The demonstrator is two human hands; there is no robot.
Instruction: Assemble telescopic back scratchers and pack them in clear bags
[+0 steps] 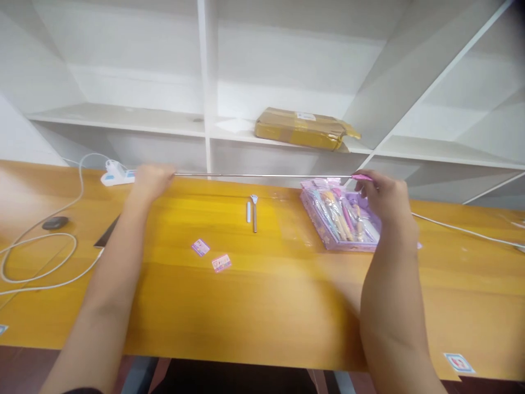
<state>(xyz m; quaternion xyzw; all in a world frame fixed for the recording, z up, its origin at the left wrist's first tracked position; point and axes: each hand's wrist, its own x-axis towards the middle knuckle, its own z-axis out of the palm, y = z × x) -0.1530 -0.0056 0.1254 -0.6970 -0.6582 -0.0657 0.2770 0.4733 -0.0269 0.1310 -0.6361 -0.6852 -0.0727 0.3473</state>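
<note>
A thin silver telescopic rod (262, 175) is stretched out level above the far part of the table, spanning the gap between my two hands. My left hand (152, 180) is closed around its left end, and the tip is hidden in the fist. At the other end, my right hand (383, 191) grips the rod's pink handle (362, 177). Below the rod lie a small back scratcher (255, 213) with a pale blue hand-shaped head and metal shaft, and a separate light blue stick (248, 212). Beside my right hand sits a purple box (328, 241) holding several plastic-wrapped items.
Two small printed cards (200, 247) lie on the wooden table (246, 312). At left are a power strip (117, 174), white cables (76, 246), a black mouse (54, 222) and a partly covered dark device (107, 232). A taped cardboard package (301, 128) rests on the white shelf.
</note>
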